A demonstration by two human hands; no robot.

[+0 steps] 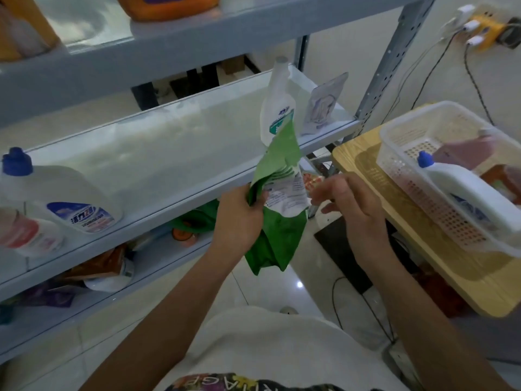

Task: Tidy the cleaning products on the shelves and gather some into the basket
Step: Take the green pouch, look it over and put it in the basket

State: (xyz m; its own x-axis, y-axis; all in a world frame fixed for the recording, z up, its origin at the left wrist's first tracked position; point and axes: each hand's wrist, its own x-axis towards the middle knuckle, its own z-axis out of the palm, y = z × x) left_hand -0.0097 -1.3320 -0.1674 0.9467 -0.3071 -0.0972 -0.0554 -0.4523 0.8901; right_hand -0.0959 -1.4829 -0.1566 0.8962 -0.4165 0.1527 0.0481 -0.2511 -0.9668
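Observation:
My left hand (pixel 239 218) grips a green refill pouch (pixel 277 198) by its left edge, holding it upright in front of the middle shelf (pixel 158 153). The pouch's white label faces me. My right hand (pixel 346 201) hovers just right of the pouch with fingers loosely spread, holding nothing. The white mesh basket (pixel 400 136) sits on a wooden table (pixel 366 176) at the right. Inside it lie a white bottle with a blue cap (pixel 462 190), a pink bottle (pixel 465 150) and an orange pack (pixel 504 173).
On the middle shelf stand a large white jug with a blue cap (pixel 56 193), a pink-labelled bottle (pixel 28 232), a white spray bottle (pixel 277 108) and a pale pouch (pixel 321 105). The lower shelf holds several packs (pixel 107 263). An orange jug (pixel 169 7) sits above. Cables (pixel 366 309) trail on the floor.

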